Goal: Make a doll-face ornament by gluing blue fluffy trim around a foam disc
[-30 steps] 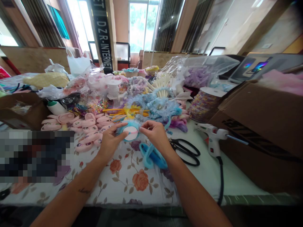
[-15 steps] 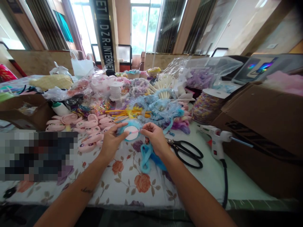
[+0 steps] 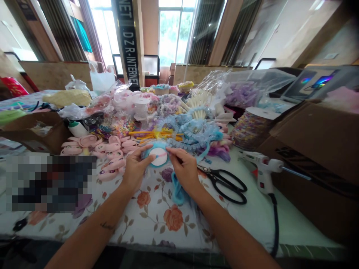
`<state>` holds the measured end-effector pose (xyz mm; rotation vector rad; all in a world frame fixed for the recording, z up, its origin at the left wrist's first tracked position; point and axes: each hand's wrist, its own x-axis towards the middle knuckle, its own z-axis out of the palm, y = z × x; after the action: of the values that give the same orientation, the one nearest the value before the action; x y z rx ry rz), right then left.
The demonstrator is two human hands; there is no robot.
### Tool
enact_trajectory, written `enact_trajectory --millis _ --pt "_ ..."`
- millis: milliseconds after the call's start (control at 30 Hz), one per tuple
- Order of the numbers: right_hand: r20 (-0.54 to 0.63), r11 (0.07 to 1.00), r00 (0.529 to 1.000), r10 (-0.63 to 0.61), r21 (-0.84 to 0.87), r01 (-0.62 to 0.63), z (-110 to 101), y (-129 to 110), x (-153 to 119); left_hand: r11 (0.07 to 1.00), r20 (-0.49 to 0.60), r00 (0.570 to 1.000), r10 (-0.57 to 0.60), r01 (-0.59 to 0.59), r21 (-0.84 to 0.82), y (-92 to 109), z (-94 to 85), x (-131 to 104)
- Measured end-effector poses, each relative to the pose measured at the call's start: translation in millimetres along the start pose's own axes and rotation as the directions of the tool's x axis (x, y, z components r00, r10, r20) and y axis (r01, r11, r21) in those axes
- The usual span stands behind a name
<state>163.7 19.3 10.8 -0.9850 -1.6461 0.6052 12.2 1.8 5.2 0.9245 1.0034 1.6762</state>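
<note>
our left hand (image 3: pixel 135 166) grips the white disc with blue fuzzy edging (image 3: pixel 157 157), thumb on its face, above the floral cloth (image 3: pixel 123 224). our right hand (image 3: pixel 185 166) has its fingertips closed together at the disc's right edge; can't tell what's pinched. black-handled scissors (image 3: pixel 224 182) lie right of it.

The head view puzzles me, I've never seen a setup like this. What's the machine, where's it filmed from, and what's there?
There's no machine, just a person's bare hands, filmed by one camera on their head, looking forward and down. The left hand holds a white disc edged with blue fluff. The right hand pinches at its edge; whether it grips fluff is too small to tell. On the flowered cloth lie pink eared faces. To the right are black-handled scissors, a glue gun and a cardboard box.
</note>
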Motion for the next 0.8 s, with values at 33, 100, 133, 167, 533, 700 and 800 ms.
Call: enact_trajectory --millis 33,100,133,167,533,700,800 --pt "0.006 1.000 1.000 0.018 -0.012 -0.018 0.4 -0.3 -0.3 1.000 -0.002 1.000 -0.007 0.007 -0.003 0.5 0.3 -0.3" --pt "0.033 0.997 0.997 0.075 -0.034 -0.074 1.0 -0.5 -1.0 1.000 -0.005 1.000 -0.022 0.022 -0.006 1.2 0.8 -0.9" --pt "0.045 0.994 0.994 0.103 -0.043 -0.101 1.0 -0.4 -1.3 1.000 -0.006 1.000 -0.028 0.028 -0.007 1.2 1.0 -1.0" --pt "0.054 0.992 0.992 0.116 -0.054 -0.113 0.8 0.0 -1.5 0.999 -0.009 0.999 -0.033 0.033 -0.006 1.0 1.2 -1.0" --pt "0.232 0.967 0.963 0.138 0.178 -0.182 1.1 6.5 -3.1 1.000 -0.024 1.000 0.002 -0.003 -0.017 -4.2 -0.9 0.4" --pt "0.219 0.930 0.960 0.172 0.286 -0.232 2.3 7.9 -2.8 0.998 0.012 0.999 0.042 -0.042 0.038 -4.5 -1.5 0.0" --pt "0.218 0.909 0.963 0.158 0.350 -0.228 -1.3 6.6 0.0 0.988 0.049 0.993 0.104 -0.109 0.111 -2.7 -2.5 0.5"
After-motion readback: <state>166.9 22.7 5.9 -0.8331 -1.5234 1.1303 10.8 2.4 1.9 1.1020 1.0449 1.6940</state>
